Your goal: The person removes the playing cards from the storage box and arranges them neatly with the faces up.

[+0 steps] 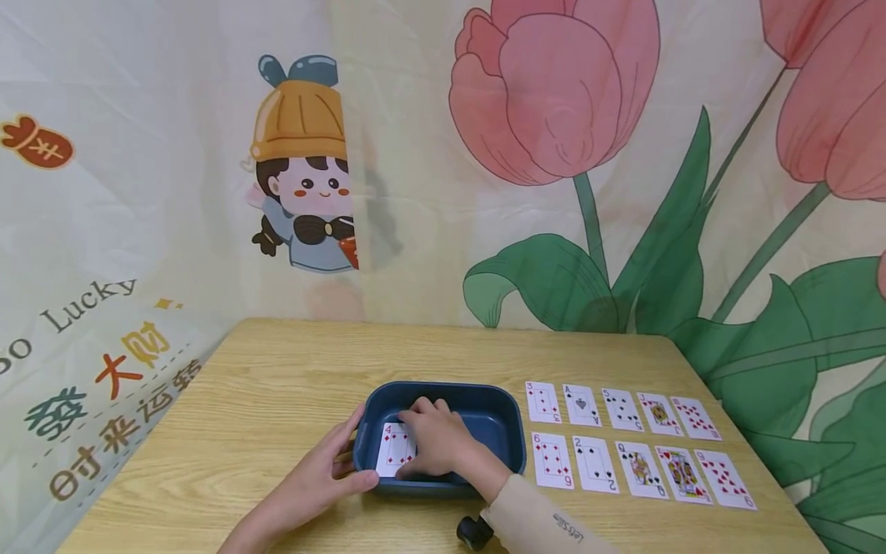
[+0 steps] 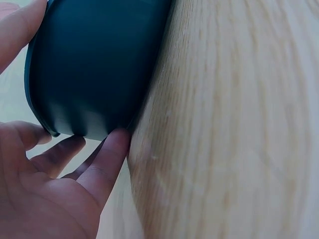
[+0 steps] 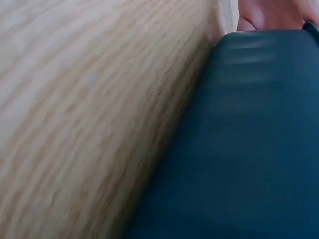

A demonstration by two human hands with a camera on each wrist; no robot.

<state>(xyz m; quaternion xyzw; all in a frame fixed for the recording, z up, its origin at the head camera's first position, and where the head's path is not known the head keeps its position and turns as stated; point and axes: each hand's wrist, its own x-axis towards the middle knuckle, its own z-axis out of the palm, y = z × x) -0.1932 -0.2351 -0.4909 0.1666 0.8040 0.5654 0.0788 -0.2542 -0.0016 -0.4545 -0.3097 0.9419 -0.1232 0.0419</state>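
A dark blue rectangular tray (image 1: 477, 390) stands on the wooden table. My left hand (image 1: 314, 473) grips its left end, with the thumb at the near corner and the fingers (image 2: 107, 159) against the outer wall. Inside the tray's left part lies a four of diamonds playing card (image 1: 391, 450), face up. My right hand (image 1: 443, 438) reaches in over the near rim and holds this card, thumb at its lower edge and fingers by its upper edge. The hand covers the card's right side. In the right wrist view the tray's wall (image 3: 249, 139) hides the right hand's fingers.
To the right of the tray, several face-up playing cards lie in two rows, among them a three of diamonds (image 1: 543, 402) and a six of diamonds (image 1: 552, 462). A small black object (image 1: 474, 532) is by the right sleeve. A printed cloth (image 1: 415, 292) hangs behind the table.
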